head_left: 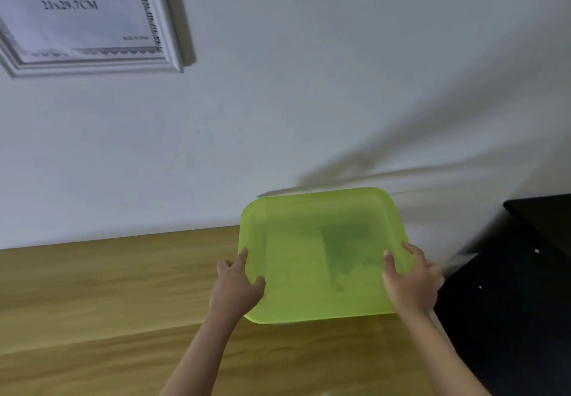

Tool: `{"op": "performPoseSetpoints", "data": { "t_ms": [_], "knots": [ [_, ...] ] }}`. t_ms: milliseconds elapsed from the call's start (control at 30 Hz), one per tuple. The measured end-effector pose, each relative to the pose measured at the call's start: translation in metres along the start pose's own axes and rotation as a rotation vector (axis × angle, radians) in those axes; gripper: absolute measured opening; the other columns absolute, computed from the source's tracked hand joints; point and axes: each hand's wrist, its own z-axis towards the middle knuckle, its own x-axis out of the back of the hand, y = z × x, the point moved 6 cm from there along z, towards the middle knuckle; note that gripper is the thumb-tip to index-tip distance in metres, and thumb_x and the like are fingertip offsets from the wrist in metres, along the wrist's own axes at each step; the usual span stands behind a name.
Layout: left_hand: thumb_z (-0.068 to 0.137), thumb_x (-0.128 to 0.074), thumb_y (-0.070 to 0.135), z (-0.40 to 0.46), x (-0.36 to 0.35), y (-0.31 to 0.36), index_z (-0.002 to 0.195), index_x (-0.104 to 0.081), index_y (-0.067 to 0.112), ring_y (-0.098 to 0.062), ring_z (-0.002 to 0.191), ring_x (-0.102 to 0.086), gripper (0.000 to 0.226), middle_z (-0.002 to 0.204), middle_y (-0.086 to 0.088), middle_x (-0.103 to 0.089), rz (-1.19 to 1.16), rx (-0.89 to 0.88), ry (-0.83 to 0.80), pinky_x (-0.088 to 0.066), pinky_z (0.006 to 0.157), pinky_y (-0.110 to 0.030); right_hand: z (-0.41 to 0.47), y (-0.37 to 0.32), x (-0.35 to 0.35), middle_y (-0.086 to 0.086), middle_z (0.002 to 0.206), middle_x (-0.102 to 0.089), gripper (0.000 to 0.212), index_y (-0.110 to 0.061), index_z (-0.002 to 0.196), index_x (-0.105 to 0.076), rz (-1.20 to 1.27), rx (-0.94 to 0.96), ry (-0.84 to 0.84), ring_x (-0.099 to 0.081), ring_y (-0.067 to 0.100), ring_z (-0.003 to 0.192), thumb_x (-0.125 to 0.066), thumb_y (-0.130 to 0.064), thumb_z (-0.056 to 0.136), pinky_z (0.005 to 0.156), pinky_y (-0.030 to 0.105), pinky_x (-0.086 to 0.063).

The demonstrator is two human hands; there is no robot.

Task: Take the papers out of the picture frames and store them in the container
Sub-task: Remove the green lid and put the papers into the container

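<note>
A translucent lime-green container lid sits over the far right part of the wooden table, up against the wall. My left hand grips its left edge, thumb on top. My right hand grips its right edge the same way. The container body under the lid is hidden. A white picture frame hangs on the wall at the upper left, holding a paper printed "21x29.7CM". The picture is blurred by motion.
A black piece of furniture stands to the right of the table, close to my right hand. The grey-white wall rises straight behind the table's far edge.
</note>
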Motion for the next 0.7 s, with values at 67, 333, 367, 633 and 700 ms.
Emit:
{"op": "performPoseSetpoints", "data": {
  "t_ms": [67, 333, 367, 633, 700],
  "knots": [
    [0.083, -0.056, 0.035, 0.001, -0.011, 0.009, 0.147, -0.019, 0.028, -0.024, 0.100, -0.055, 0.074, 0.131, -0.007, -0.031, 0.029, 0.032, -0.005, -0.047, 0.083, -0.034, 0.014, 0.009, -0.002, 0.014, 0.117, -0.044, 0.043, -0.028, 0.121, -0.056, -0.008, -0.009, -0.024, -0.042, 0.032, 0.110, -0.066, -0.040, 0.080, 0.081, 0.045, -0.046],
    [0.081, -0.055, 0.032, 0.004, -0.026, 0.023, 0.146, -0.023, 0.025, -0.029, 0.111, -0.052, 0.074, 0.133, -0.008, -0.032, 0.056, 0.132, 0.020, -0.045, 0.094, -0.038, 0.042, 0.025, -0.022, 0.017, 0.112, -0.049, 0.044, -0.029, 0.120, -0.057, -0.081, -0.028, -0.125, -0.045, 0.035, 0.111, -0.065, -0.042, 0.079, 0.085, 0.042, -0.045],
    [0.080, -0.055, 0.031, 0.004, -0.027, 0.023, 0.146, -0.022, 0.026, -0.029, 0.111, -0.052, 0.074, 0.133, -0.007, -0.032, 0.055, 0.142, 0.025, -0.045, 0.095, -0.038, 0.045, 0.027, -0.025, 0.016, 0.113, -0.049, 0.044, -0.031, 0.120, -0.056, -0.101, -0.036, -0.153, -0.046, 0.035, 0.111, -0.064, -0.045, 0.079, 0.086, 0.042, -0.045],
    [0.080, -0.054, 0.031, 0.003, -0.032, 0.024, 0.147, -0.021, 0.028, -0.033, 0.113, -0.049, 0.074, 0.131, -0.005, -0.033, 0.063, 0.198, 0.062, -0.042, 0.094, -0.039, 0.057, 0.034, -0.033, 0.015, 0.114, -0.045, 0.044, -0.033, 0.117, -0.053, -0.135, -0.020, -0.250, -0.049, 0.037, 0.107, -0.062, -0.051, 0.078, 0.087, 0.047, -0.048],
    [0.080, -0.054, 0.030, 0.002, -0.033, 0.022, 0.146, -0.023, 0.030, -0.035, 0.113, -0.048, 0.073, 0.133, -0.004, -0.033, 0.040, 0.209, 0.078, -0.042, 0.094, -0.040, 0.057, 0.035, -0.032, 0.014, 0.114, -0.044, 0.043, -0.033, 0.117, -0.053, -0.132, -0.007, -0.268, -0.047, 0.037, 0.108, -0.062, -0.051, 0.079, 0.087, 0.049, -0.048]
  ]
}}
